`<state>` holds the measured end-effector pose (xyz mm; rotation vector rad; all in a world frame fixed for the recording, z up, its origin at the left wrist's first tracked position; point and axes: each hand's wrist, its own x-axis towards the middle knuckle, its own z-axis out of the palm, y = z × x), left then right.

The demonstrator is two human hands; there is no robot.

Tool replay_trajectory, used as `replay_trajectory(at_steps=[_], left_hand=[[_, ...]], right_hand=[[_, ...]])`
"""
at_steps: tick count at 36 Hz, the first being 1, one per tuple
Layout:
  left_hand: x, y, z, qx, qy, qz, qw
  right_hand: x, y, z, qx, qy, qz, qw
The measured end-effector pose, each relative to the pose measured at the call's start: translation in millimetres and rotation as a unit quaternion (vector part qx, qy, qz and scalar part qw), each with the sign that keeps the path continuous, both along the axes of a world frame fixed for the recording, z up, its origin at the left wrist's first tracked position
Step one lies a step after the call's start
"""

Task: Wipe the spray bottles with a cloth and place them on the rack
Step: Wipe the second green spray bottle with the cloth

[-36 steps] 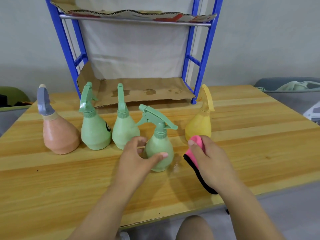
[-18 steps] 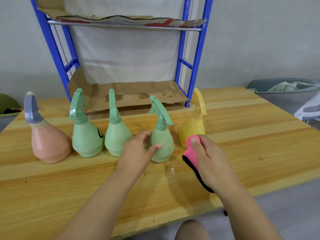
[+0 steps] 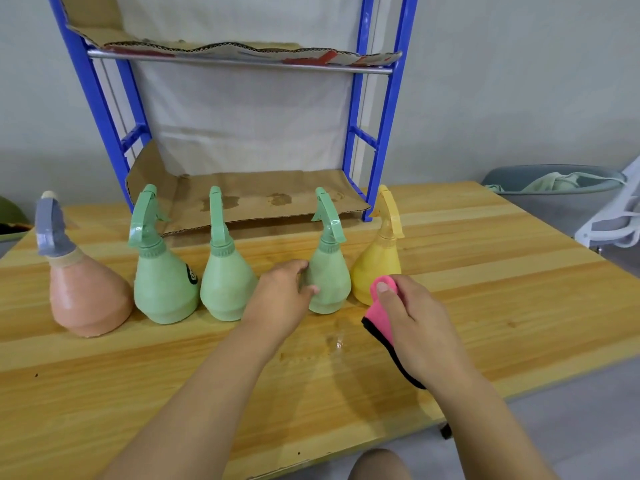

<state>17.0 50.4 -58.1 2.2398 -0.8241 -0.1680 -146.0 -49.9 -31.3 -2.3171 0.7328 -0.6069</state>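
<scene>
Left grip (image 3: pixel 280 299): fingers and thumb curled round belly of green spray bottle (image 3: pixel 329 285). Bottle upright on bench (image 3: pixel 485 271), fourth in row of five, just beside yellow bottle (image 3: pixel 377 265). Right grip (image 3: pixel 415 327): closed on pink cloth (image 3: pixel 379 315), thumb on top, near yellow bottle. Blue rack (image 3: pixel 385 133) behind row.

Row across the striped, honey-coloured wooden table (image 3: pixel 485 289), from its left edge: peach bottle (image 3: pixel 86 299) with grey sprayer (image 3: pixel 52 226); pale green bottle (image 3: pixel 162 289) bearing a black mark; second green bottle (image 3: pixel 225 289) and third green bottle (image 3: pixel 330 278), both plain; yellow bottle (image 3: pixel 375 265). Also shown: cloth (image 3: pixel 379 313), pink with black edging; rack (image 3: pixel 388 133), blue, lined with brown, dark-stained cardboard (image 3: pixel 259 199).
</scene>
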Motion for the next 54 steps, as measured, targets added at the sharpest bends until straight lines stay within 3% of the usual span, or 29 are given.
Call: replay_trajectory(at_steps=[11, 19, 23, 33, 41, 54], left_hand=[[-9, 64, -1, 0.012, 0.073, 0.023, 0.997], [8, 97, 10, -0.144, 0.036, 0.139, 0.979], [22, 97, 17, -0.168, -0.003, 0.163, 0.972], [47, 76, 28, -0.162, 0.038, 0.152, 0.974], [46, 80, 30, -0.187, 0.05, 0.134, 0.972], [4, 117, 26, -0.234, 0.092, 0.085, 0.964]], right_hand=[[13, 10, -4, -0.002, 0.012, 0.037, 0.999], [39, 32, 5, -0.02, 0.005, 0.081, 0.996], [52, 40, 13, -0.034, -0.007, 0.099, 0.995], [64, 48, 25, 0.01, -0.038, 0.088, 0.995], [58, 43, 18, -0.025, -0.03, 0.107, 0.993], [43, 57, 14, 0.102, -0.117, 0.095, 0.983]])
